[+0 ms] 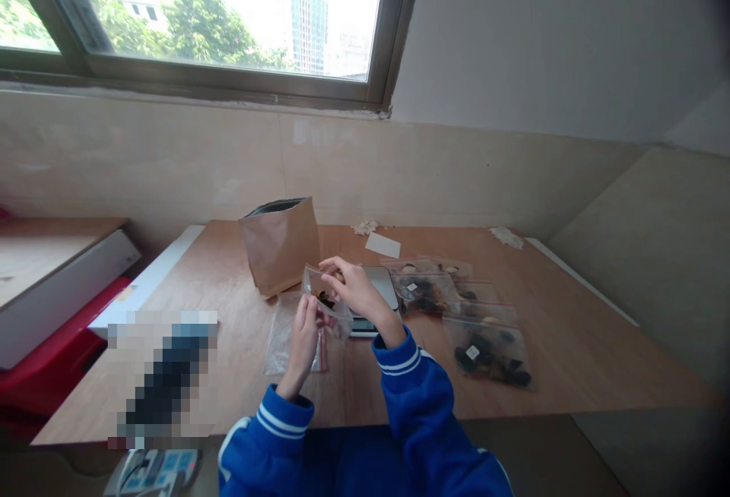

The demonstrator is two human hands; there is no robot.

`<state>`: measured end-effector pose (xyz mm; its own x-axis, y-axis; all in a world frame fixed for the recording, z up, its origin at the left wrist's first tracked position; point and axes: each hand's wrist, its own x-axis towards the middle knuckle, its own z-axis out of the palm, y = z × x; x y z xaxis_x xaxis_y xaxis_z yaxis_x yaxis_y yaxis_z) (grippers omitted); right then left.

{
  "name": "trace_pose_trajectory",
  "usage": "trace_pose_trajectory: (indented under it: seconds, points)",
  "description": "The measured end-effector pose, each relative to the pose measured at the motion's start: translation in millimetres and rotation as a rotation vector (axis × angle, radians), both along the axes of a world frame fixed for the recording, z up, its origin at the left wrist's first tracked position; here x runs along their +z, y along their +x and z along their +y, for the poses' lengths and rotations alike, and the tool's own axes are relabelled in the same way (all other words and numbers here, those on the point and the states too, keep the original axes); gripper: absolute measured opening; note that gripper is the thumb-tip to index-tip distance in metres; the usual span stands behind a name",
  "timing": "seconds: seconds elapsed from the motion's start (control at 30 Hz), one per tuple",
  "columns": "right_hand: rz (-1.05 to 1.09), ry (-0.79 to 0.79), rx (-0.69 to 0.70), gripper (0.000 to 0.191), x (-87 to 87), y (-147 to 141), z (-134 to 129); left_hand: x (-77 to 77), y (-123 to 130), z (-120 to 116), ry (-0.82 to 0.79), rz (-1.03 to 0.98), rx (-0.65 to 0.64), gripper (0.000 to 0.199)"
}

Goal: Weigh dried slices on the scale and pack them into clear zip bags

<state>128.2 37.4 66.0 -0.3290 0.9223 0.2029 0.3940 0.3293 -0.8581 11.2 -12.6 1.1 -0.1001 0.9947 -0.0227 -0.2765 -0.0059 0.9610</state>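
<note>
Close head view, forward and down over the table (576, 345).

Daylight via window (239, 11), sky overexp., R edge v. dark.

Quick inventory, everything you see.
window: one, brown, upper left
side table: one, brown, left
red things: count unclear, red, left
table: one, light brown, centre
paper bag: one, brown, rear left
card: one, white, rear
scraps: two clumps, whitish, rear
scale: one, silver, centre
filled bags: several, clear, right
lying bag: at least one, clear, centre
held bag: one, clear, centre
pieces: several, dark, inside held bag
blurred patch: one, dark, left
power strip: one, grey-blue, lower left
sleeves: two, blue, bottom
left hand, right hand: two, bare, at held bag
</note>
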Motion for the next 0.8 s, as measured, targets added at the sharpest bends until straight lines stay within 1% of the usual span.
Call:
trace_pose_trajectory:
  seconds: [0.07,0.1,0.17,0.23,0.33,0.43,0.5,0.57,0.7,0.8]
  points:
    - [-0.085,0.106,0.034,0.021,2.6,2,-4,-3.6,-2,0,0.010,0.012,0.002,0.030]
    - [-0.127,0.122,0.058,0.023,4.3,4,-7,-5.4,-3,0,0.021,0.020,0.004,0.031]
    - [-0.193,0.106,0.091,0.026,8.8,7,-13,-8.0,-5,0,0.050,0.037,0.015,0.032]
    - [-0.209,0.105,0.078,0.025,13.9,10,-20,-8.6,-7,-1,0.081,0.053,0.027,0.032]
    - [-0.148,0.155,0.009,0.027,17.4,15,-28,-7.5,-10,-3,0.109,0.055,0.034,0.034]
    - [-0.090,0.196,-0.052,0.031,10.6,19,-37,-7.6,-12,-5,0.122,0.025,0.029,0.036]
    - [-0.075,0.231,-0.098,0.032,1.6,20,-44,-8.6,-14,-6,0.126,-0.015,0.041,0.035]
    - [-0.107,0.250,-0.131,0.033,-7.6,19,-52,-9.2,-14,-8,0.135,-0.061,0.047,0.032]
    - [-0.244,0.210,-0.086,0.033,-18.4,16,-62,-5.8,-14,-13,0.153,-0.129,0.012,0.030]
    - [-0.231,0.165,-0.054,0.029,-20.3,14,-63,0.8,-14,-17,0.155,-0.156,0.034,0.029]
